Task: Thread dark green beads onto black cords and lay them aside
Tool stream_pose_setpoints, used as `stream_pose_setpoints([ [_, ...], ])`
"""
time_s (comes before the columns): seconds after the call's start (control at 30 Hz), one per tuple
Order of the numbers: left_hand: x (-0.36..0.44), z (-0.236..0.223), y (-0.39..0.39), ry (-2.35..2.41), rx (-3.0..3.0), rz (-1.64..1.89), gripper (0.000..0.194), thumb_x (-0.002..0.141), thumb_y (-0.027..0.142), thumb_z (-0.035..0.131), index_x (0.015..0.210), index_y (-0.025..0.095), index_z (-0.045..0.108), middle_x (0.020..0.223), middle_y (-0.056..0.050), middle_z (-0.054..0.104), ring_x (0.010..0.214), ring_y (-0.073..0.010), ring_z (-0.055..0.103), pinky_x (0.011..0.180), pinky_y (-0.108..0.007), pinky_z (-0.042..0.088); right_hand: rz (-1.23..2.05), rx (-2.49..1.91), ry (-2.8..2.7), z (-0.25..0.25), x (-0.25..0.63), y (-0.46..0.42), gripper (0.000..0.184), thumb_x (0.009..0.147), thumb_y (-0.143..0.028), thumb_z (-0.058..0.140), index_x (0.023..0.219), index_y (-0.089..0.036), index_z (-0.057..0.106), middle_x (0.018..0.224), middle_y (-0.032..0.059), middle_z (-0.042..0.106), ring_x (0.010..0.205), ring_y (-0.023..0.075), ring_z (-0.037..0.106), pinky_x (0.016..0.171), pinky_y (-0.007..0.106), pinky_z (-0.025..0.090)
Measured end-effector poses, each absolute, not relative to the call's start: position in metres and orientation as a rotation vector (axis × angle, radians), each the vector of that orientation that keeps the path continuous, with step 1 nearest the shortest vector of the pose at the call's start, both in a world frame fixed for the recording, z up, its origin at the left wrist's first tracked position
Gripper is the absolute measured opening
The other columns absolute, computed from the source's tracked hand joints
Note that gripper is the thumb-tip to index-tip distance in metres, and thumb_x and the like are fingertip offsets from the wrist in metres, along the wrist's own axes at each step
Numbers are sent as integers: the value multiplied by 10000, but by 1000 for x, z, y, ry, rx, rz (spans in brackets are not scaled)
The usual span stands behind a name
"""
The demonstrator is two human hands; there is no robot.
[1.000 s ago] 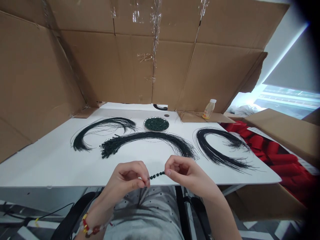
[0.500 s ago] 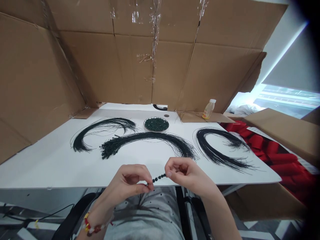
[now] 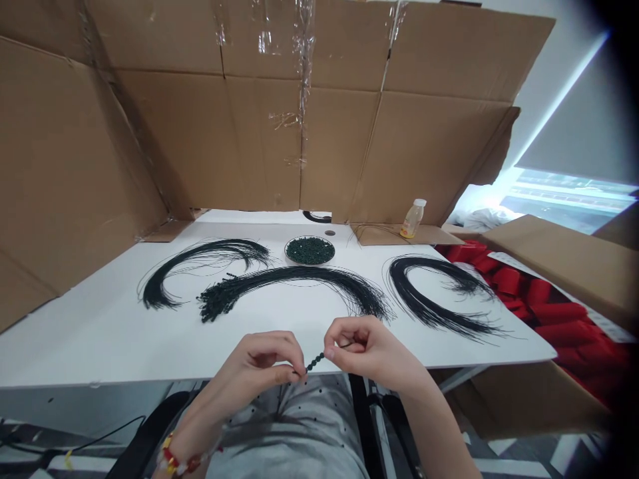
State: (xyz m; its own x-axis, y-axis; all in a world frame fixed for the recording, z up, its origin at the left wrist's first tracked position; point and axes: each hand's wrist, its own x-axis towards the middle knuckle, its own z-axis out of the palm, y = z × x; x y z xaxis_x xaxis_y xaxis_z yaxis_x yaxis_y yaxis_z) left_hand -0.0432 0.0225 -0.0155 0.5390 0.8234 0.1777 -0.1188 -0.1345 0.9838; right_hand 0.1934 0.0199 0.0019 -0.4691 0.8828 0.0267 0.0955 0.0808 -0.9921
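white tabletop (image 3: 84,339) | black cord bunches (image 3: 299,271) across its middle, bead dish (image 3: 309,263) near far edge | left hand (image 3: 254,362) and right hand (image 3: 367,352) each pinching beaded cord (image 3: 314,362) just inside near edge | risk: a loosened pinch lets beads slide off and drop over that edge

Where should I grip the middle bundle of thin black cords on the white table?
Likely grip the black cord bundle at its thick, knobbly left end, from the near side: strands bunch tightly there, while the right end fans into loose fine strands.
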Motion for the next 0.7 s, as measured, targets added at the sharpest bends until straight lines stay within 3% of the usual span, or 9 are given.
stream_pose_setpoints([
  [0.13,-40,-17,26,679,1529,817,141,803,108,765,746,220,829,933,-61,777,878,-206,688,811,-292,515,1438,-1030,-1713,1,194,21,162,829,-262,703,732,-162,620,562,-100,248,548,86,180,514,281,117],
  [0.3,-34,-22,27,714,1424,728,99,773,106,796,764,204,790,805,-10,792,810,-180,732,768,-260,526,1452,-1056,-1737,-1,193,21,64,789,-157,667,737,-162,630,541,-109,252,533,78,173,494,268,119],
  [0.43,-31,-21,25,766,1325,777,171,745,81,818,833,214,757,788,25,790,806,-168,762,737,-231,531,1438,-1059,-1733,1,193,20,105,807,-212,682,736,-165,620,552,-108,240,541,81,171,496,269,114],
  [0.7,-30,-26,27,773,1430,810,81,741,165,860,756,210,793,756,18,798,760,-154,759,734,-217,544,1358,-1086,-1795,5,198,15,142,819,-243,687,722,-171,612,556,-111,206,546,89,162,507,276,111],
])
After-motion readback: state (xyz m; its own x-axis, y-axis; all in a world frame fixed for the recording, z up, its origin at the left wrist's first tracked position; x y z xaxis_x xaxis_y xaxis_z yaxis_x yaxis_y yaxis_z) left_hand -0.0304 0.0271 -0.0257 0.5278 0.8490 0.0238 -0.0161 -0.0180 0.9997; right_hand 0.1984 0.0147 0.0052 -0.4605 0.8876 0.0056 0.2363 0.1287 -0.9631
